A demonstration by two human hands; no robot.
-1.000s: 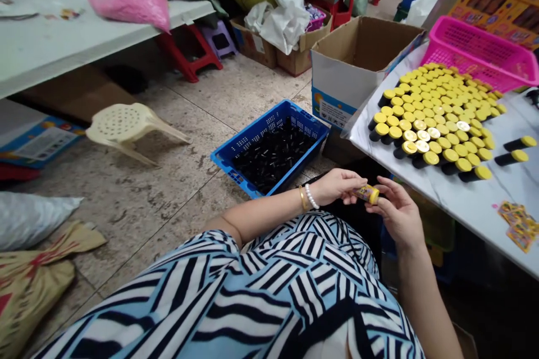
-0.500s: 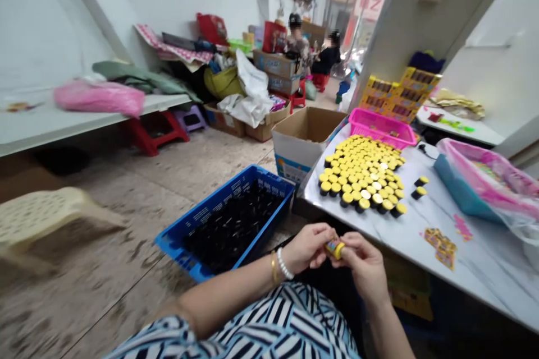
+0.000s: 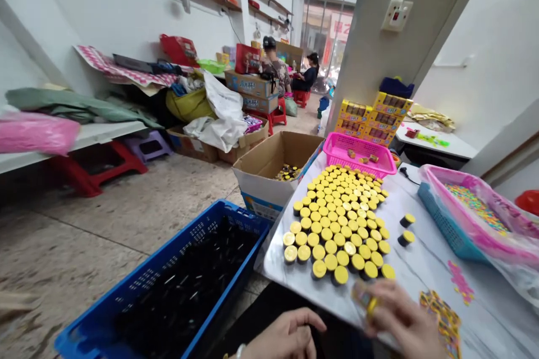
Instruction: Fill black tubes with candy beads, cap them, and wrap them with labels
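Indoors, pinched a small printed tube (image 3: 361, 295) with a yellow end between the thumb and fingers of the right hand (image 3: 400, 317), above or at the near edge of the marbled bench (image 3: 402, 199), just beside a dense cluster of yellow-capped black containers (image 3: 332, 216). Could not make out, through the blur, any words on the tube's wrap. Held the left hand (image 3: 282, 336) near the bench's edge, thumb and fingers loosely spread and slightly curled. Had a pile of printed labels (image 3: 440, 317) beside the right hand, in lettering too small to read, with pink pieces (image 3: 461, 283) farther along. Worked next to a blue crate (image 3: 246, 220) of glossy black pieces (image 3: 185, 291) and an open carton (image 3: 259, 185), banded in blue below with writing too small to read. Faced, across the bench, a pink basket (image 3: 357, 160) and, behind it, stacked yellow boxes (image 3: 384, 119) with bright but illegible lettering. Looked out past brown boxes (image 3: 252, 87), marked in large pale Chinese characters apparently ending in “杯!”, toward two people (image 3: 277, 70) and a sign (image 3: 340, 27) in red characters too blurred to read in full.
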